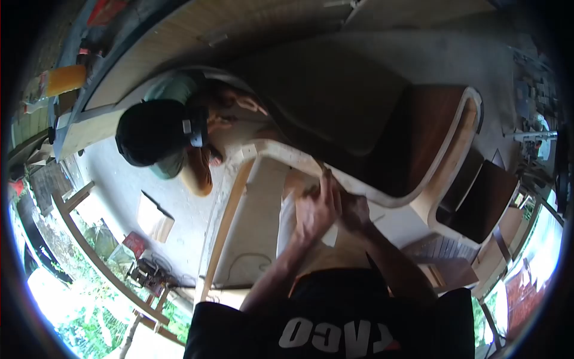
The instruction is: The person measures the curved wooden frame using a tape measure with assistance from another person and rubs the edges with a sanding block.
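Observation:
My left hand (317, 210) is at the near edge of a curved wooden frame (287, 154), its index finger stretched up to the frame's rim. Close beside it on the right is my right hand (355, 210), fingers bent and partly hidden in shadow. The two hands nearly touch or overlap. Whether either one grips something small cannot be made out. The frame has a pale edge and a dark inner surface, and it bends up at the right into a brown panel (412, 134). Whitish material (287, 224) shows below my left hand.
A co-worker in a black cap (152, 133) crouches at the left, hands at the frame's far side. A machine (149, 272) stands on the floor at lower left. Another curved wooden piece (478, 197) lies at the right. A flat square piece (154, 216) is on the floor.

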Action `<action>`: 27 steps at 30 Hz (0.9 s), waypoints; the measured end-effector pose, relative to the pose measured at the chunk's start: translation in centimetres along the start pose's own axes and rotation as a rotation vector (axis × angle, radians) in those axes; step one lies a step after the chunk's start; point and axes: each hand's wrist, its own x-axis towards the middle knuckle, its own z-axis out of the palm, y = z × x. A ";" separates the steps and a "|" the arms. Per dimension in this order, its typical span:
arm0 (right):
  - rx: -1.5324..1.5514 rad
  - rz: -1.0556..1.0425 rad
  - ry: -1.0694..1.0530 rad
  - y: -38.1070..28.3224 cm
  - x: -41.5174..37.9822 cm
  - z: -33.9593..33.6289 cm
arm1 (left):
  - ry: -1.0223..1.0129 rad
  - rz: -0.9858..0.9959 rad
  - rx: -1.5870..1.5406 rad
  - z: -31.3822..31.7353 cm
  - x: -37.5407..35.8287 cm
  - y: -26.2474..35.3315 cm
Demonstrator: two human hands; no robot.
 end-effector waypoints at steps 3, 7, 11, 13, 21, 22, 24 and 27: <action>-0.028 -0.013 0.039 0.1 1.7 0.1 | 0.098 0.056 -0.031 0.8 1.5 -1.0; -0.019 0.143 0.054 0.3 2.1 1.2 | 0.090 0.092 0.021 2.0 2.2 -1.6; 0.077 0.051 0.108 -0.5 2.0 2.1 | 0.072 0.033 0.002 1.3 1.1 -2.7; 0.042 0.012 0.110 -1.6 2.3 1.8 | 0.058 0.028 0.004 1.3 0.5 -3.5; -0.117 -0.093 0.176 -2.3 4.7 3.6 | 0.095 0.016 0.045 1.4 1.4 -6.7; -0.115 -0.089 0.170 -2.2 4.9 3.7 | 0.093 0.019 0.028 1.5 1.8 -6.7; -0.075 -0.028 0.196 -1.7 5.5 3.3 | 0.125 0.051 0.026 1.9 2.8 -6.4; -0.101 0.055 0.165 -1.6 6.5 2.1 | 0.131 0.083 0.053 2.1 4.2 -6.0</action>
